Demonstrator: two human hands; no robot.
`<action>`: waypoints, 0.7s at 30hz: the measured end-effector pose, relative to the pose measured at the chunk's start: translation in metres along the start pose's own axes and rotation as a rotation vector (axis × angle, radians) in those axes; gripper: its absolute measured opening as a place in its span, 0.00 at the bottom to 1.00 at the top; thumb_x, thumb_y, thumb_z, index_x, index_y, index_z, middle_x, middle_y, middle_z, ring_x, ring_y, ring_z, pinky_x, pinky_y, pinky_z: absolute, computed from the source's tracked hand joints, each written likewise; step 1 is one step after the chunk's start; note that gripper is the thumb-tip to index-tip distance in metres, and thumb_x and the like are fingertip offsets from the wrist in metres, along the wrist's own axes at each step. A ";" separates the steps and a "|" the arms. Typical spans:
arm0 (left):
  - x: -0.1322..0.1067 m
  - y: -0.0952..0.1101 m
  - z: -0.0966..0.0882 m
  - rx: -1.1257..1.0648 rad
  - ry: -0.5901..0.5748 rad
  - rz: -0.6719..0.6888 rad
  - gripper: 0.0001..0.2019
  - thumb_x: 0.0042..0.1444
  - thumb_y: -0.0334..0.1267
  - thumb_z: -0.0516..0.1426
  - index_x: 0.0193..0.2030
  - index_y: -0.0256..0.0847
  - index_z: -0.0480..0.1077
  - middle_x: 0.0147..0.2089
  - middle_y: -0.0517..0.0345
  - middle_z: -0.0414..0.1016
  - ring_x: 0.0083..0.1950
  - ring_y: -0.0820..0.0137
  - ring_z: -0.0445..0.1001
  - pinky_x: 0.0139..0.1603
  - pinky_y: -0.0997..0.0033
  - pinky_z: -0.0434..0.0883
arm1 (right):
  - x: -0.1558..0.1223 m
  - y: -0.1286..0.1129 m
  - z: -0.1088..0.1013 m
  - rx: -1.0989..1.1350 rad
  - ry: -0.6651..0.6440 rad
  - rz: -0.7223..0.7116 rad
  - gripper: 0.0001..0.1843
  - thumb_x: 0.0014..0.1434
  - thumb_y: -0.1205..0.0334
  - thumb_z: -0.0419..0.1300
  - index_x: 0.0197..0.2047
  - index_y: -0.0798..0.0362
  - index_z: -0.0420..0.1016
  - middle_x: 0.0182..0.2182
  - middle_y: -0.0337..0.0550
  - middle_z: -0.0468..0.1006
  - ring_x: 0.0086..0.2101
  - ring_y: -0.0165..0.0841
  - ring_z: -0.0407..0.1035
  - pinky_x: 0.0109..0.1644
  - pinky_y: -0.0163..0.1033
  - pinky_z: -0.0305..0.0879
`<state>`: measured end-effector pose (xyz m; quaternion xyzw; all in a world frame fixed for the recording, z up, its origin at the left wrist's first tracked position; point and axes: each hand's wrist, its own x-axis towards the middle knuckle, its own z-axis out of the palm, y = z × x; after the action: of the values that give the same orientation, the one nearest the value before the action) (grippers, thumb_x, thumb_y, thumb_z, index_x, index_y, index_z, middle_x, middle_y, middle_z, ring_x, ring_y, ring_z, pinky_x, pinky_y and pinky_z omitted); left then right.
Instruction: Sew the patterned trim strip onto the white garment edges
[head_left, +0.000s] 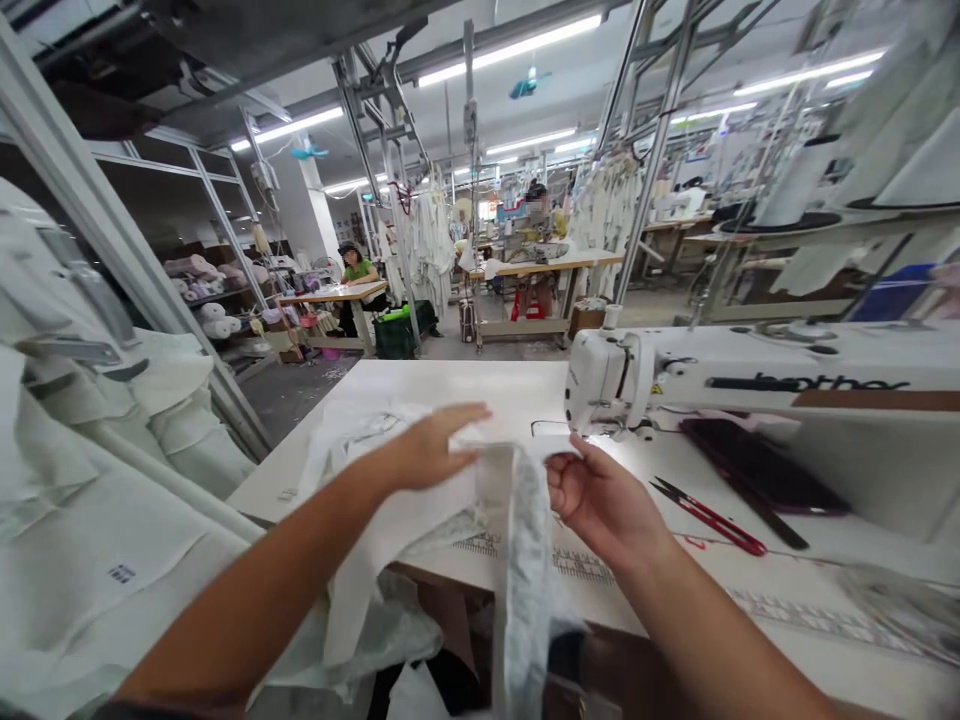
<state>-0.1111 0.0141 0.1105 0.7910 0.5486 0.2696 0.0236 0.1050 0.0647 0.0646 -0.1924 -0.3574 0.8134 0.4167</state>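
My left hand (431,448) reaches over a heap of white fabric (397,520) at the front of the sewing table. Its fingers are stretched out and apart from the thumb, slightly blurred. My right hand (600,500) has its fingers curled and pinched on the upper edge of a white fabric strip (529,560). That strip hangs down over the table's front edge, in front of the printed ruler marks. Just beyond my right fingertips stands the needle end of a white sewing machine (607,380), its lamp lit.
Red thread snips (712,517) and a dark phone (765,465) lie right of my right hand. White garments (112,520) hang at the left beside a metal post. Thread cones (799,185) stand at upper right. Further back, a person in green (360,268) sits at another table.
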 end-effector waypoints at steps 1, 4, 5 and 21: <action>-0.010 0.007 0.017 -0.133 -0.083 0.049 0.30 0.52 0.37 0.61 0.62 0.39 0.62 0.65 0.48 0.64 0.64 0.61 0.64 0.62 0.63 0.65 | 0.002 0.006 -0.003 -0.033 0.024 0.015 0.14 0.52 0.55 0.65 0.22 0.51 0.69 0.17 0.39 0.72 0.21 0.32 0.69 0.27 0.36 0.70; -0.025 0.019 0.051 -0.494 -0.169 -0.049 0.38 0.53 0.38 0.61 0.68 0.38 0.50 0.66 0.42 0.61 0.61 0.59 0.67 0.53 0.64 0.70 | 0.005 0.019 -0.009 -0.145 0.088 0.048 0.15 0.53 0.53 0.64 0.23 0.54 0.70 0.16 0.40 0.70 0.17 0.30 0.65 0.22 0.35 0.66; -0.024 0.020 0.058 -0.576 -0.170 -0.099 0.37 0.52 0.38 0.62 0.67 0.38 0.52 0.63 0.43 0.65 0.57 0.61 0.70 0.49 0.66 0.71 | 0.005 0.021 -0.011 -0.183 0.112 0.043 0.16 0.53 0.52 0.64 0.23 0.54 0.71 0.16 0.40 0.69 0.17 0.30 0.63 0.21 0.35 0.64; -0.001 0.052 0.060 -0.115 0.002 -0.334 0.21 0.53 0.41 0.56 0.18 0.40 0.48 0.17 0.67 0.48 0.22 0.75 0.50 0.25 0.71 0.47 | -0.027 0.057 -0.017 -1.032 0.261 -0.496 0.12 0.56 0.55 0.58 0.42 0.50 0.75 0.39 0.48 0.74 0.42 0.44 0.66 0.50 0.52 0.60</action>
<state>-0.0396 0.0082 0.0758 0.6859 0.6562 0.2938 0.1127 0.1003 0.0269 0.0113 -0.3797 -0.6873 0.3818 0.4876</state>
